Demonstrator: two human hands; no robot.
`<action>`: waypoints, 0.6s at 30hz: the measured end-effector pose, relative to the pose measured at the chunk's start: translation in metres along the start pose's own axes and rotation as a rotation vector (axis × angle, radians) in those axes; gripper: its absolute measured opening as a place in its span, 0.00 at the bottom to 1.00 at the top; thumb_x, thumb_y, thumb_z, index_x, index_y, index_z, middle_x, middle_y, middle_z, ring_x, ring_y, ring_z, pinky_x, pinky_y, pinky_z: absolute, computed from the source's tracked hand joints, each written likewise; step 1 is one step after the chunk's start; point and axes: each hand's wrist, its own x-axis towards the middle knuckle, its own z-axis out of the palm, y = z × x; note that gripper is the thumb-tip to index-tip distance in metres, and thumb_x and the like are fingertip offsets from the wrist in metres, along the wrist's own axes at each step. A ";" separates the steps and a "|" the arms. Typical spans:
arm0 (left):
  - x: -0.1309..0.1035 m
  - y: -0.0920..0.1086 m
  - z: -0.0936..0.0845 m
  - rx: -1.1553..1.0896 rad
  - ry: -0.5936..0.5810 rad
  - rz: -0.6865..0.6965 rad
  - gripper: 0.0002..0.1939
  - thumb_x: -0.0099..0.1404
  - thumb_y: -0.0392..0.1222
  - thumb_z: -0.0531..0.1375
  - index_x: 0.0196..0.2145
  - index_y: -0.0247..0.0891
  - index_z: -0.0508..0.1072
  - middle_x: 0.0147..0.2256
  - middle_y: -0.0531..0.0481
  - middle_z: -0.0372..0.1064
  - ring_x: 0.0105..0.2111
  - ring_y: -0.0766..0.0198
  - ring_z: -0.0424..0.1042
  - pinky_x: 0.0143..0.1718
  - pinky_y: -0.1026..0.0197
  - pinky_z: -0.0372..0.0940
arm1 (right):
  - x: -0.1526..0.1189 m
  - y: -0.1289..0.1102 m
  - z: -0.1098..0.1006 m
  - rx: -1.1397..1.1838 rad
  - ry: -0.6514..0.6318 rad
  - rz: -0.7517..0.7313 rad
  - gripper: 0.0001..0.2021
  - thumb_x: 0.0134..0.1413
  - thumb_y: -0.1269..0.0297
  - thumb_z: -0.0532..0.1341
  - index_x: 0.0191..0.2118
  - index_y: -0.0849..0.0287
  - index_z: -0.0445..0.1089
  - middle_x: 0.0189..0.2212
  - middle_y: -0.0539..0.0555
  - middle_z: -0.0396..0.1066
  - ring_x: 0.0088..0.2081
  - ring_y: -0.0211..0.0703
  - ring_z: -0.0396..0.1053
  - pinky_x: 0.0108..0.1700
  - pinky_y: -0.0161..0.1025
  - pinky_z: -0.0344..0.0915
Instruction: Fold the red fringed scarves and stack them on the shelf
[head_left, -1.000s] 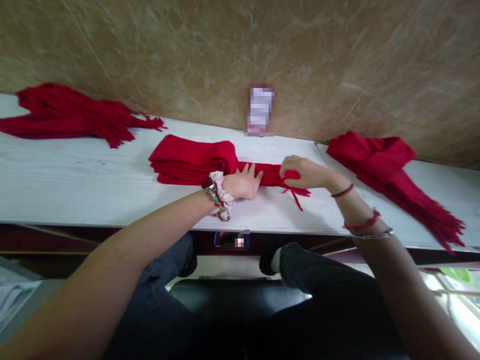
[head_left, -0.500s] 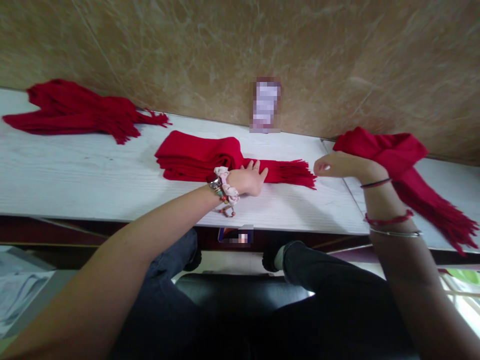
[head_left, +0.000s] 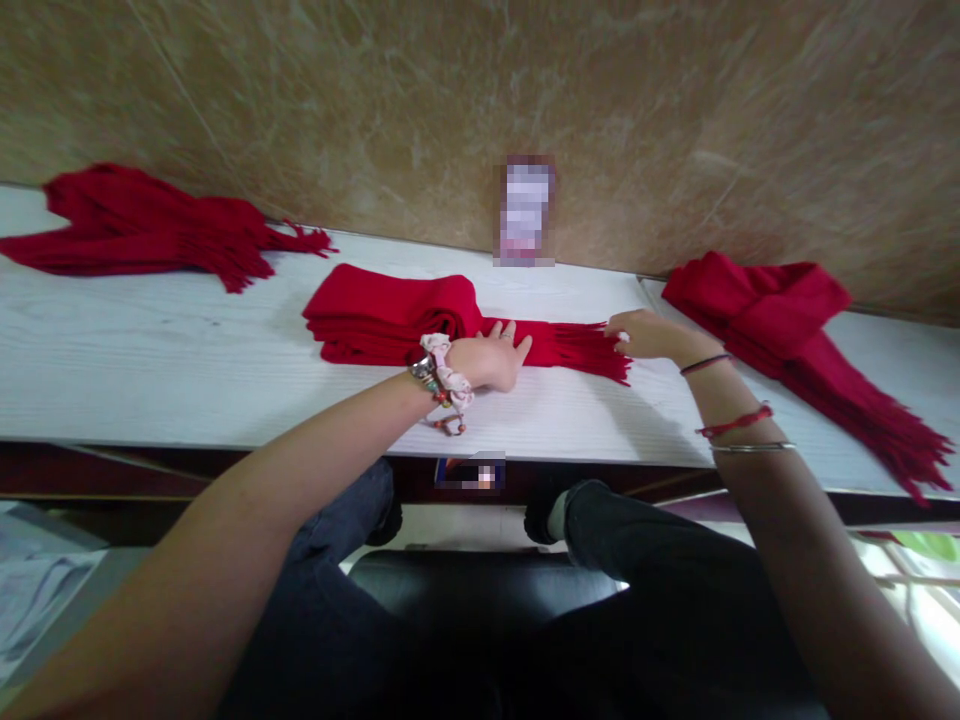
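Note:
A folded red scarf (head_left: pixel 390 300) lies in the middle of the white wood-grain table (head_left: pixel 225 390), its single flat end stretching right into a fringe (head_left: pixel 585 348). Spread flat over that end, just right of the folded stack, is my left hand (head_left: pixel 491 360), fingers open and pressing on the cloth. My right hand (head_left: pixel 645 335) is at the tips of the fringe, thumb and fingers pinched together on its upper strands. Which strands are between them is partly hidden by the fingers.
Another red scarf (head_left: pixel 150 225) lies bunched at the far left, and a third (head_left: pixel 780 310) lies loosely folded at the right. A blurred-out phone-like item (head_left: pixel 526 210) leans on the marbled wall (head_left: pixel 337 110). Another blurred item (head_left: pixel 471 472) sits below the table's front edge.
My right hand has moved left, from just beyond the fringe to its tips. My left hand stays spread on the scarf. The whole view has shifted slightly.

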 end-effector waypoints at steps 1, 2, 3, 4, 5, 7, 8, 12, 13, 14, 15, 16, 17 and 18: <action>0.001 -0.001 0.001 -0.006 0.006 0.003 0.38 0.62 0.34 0.50 0.67 0.34 0.38 0.66 0.33 0.24 0.65 0.41 0.33 0.60 0.41 0.47 | -0.006 0.008 -0.003 0.004 -0.050 0.036 0.14 0.44 0.74 0.54 0.34 0.58 0.75 0.34 0.53 0.76 0.37 0.44 0.71 0.39 0.36 0.63; 0.001 -0.001 0.002 -0.009 0.014 0.004 0.38 0.62 0.34 0.50 0.67 0.35 0.38 0.66 0.35 0.24 0.65 0.41 0.33 0.60 0.41 0.47 | -0.011 0.014 -0.005 0.021 -0.075 0.063 0.14 0.44 0.75 0.53 0.32 0.58 0.75 0.33 0.53 0.76 0.36 0.43 0.71 0.38 0.36 0.64; 0.002 -0.002 0.003 -0.010 0.021 0.008 0.39 0.62 0.35 0.51 0.67 0.37 0.38 0.67 0.35 0.24 0.65 0.41 0.34 0.60 0.41 0.46 | -0.014 0.018 -0.008 0.045 -0.060 0.076 0.14 0.43 0.76 0.52 0.31 0.58 0.74 0.32 0.53 0.76 0.35 0.43 0.71 0.38 0.37 0.64; 0.002 -0.002 0.004 -0.007 0.026 0.009 0.39 0.61 0.35 0.51 0.67 0.38 0.38 0.67 0.36 0.23 0.65 0.41 0.34 0.60 0.41 0.46 | -0.015 0.018 -0.010 0.074 0.002 0.075 0.14 0.43 0.76 0.52 0.31 0.58 0.74 0.33 0.54 0.75 0.35 0.43 0.71 0.39 0.37 0.64; 0.002 -0.002 0.004 0.000 0.026 0.009 0.39 0.62 0.35 0.51 0.67 0.38 0.38 0.67 0.36 0.23 0.65 0.41 0.34 0.60 0.42 0.46 | -0.014 0.014 -0.012 0.103 0.102 0.056 0.14 0.43 0.76 0.52 0.31 0.59 0.74 0.34 0.55 0.75 0.36 0.44 0.71 0.40 0.38 0.64; 0.002 -0.001 0.003 0.013 0.013 0.002 0.38 0.62 0.33 0.49 0.67 0.35 0.38 0.66 0.34 0.23 0.65 0.43 0.32 0.61 0.43 0.44 | -0.006 -0.004 -0.012 0.159 0.340 -0.019 0.12 0.45 0.74 0.53 0.33 0.60 0.73 0.36 0.57 0.74 0.39 0.46 0.69 0.44 0.41 0.64; 0.001 0.000 0.002 0.017 0.005 -0.002 0.37 0.62 0.33 0.49 0.67 0.34 0.38 0.66 0.34 0.23 0.65 0.44 0.31 0.61 0.44 0.43 | 0.002 -0.016 -0.010 0.192 0.430 -0.073 0.12 0.46 0.73 0.53 0.34 0.61 0.72 0.36 0.58 0.73 0.40 0.47 0.68 0.45 0.42 0.63; -0.002 0.003 -0.003 0.015 -0.009 -0.016 0.37 0.62 0.32 0.49 0.66 0.32 0.38 0.66 0.33 0.24 0.65 0.44 0.30 0.62 0.44 0.43 | 0.032 -0.060 0.000 0.261 0.405 -0.214 0.12 0.46 0.74 0.52 0.35 0.62 0.71 0.35 0.58 0.72 0.38 0.44 0.67 0.44 0.40 0.63; -0.002 0.003 -0.003 0.009 -0.009 -0.021 0.38 0.62 0.33 0.49 0.66 0.33 0.38 0.66 0.33 0.24 0.65 0.44 0.30 0.62 0.44 0.43 | 0.036 -0.063 0.003 0.262 0.365 -0.210 0.13 0.45 0.75 0.52 0.35 0.62 0.71 0.35 0.57 0.73 0.37 0.43 0.67 0.43 0.39 0.63; -0.003 0.004 -0.004 0.002 -0.007 -0.026 0.38 0.61 0.33 0.50 0.67 0.34 0.38 0.66 0.34 0.24 0.65 0.45 0.31 0.62 0.44 0.43 | 0.038 -0.062 0.005 0.256 0.330 -0.193 0.13 0.45 0.75 0.52 0.35 0.62 0.72 0.35 0.57 0.73 0.36 0.42 0.67 0.42 0.39 0.62; -0.004 0.004 -0.004 -0.005 -0.005 -0.030 0.38 0.61 0.33 0.50 0.67 0.34 0.38 0.66 0.35 0.25 0.65 0.45 0.31 0.62 0.44 0.43 | 0.038 -0.057 0.007 0.244 0.299 -0.165 0.13 0.45 0.75 0.53 0.35 0.62 0.72 0.35 0.57 0.73 0.36 0.42 0.67 0.42 0.38 0.62; -0.004 0.005 -0.004 -0.010 -0.004 -0.033 0.38 0.61 0.33 0.50 0.67 0.35 0.39 0.66 0.36 0.25 0.65 0.46 0.31 0.62 0.44 0.43 | 0.035 -0.049 0.008 0.228 0.269 -0.121 0.14 0.44 0.75 0.53 0.35 0.61 0.73 0.35 0.56 0.74 0.36 0.42 0.67 0.41 0.38 0.62; -0.005 0.005 -0.005 -0.013 -0.004 -0.035 0.38 0.62 0.33 0.49 0.67 0.34 0.39 0.66 0.36 0.24 0.65 0.46 0.31 0.62 0.44 0.43 | 0.031 -0.038 0.009 0.210 0.235 -0.069 0.14 0.44 0.76 0.53 0.35 0.61 0.73 0.35 0.56 0.74 0.36 0.42 0.68 0.41 0.38 0.62; -0.006 0.005 -0.005 -0.012 -0.007 -0.036 0.37 0.62 0.32 0.49 0.66 0.34 0.39 0.66 0.35 0.24 0.65 0.46 0.31 0.62 0.45 0.43 | 0.025 -0.026 0.009 0.194 0.201 -0.014 0.14 0.44 0.76 0.53 0.34 0.60 0.74 0.34 0.56 0.75 0.35 0.42 0.68 0.40 0.38 0.62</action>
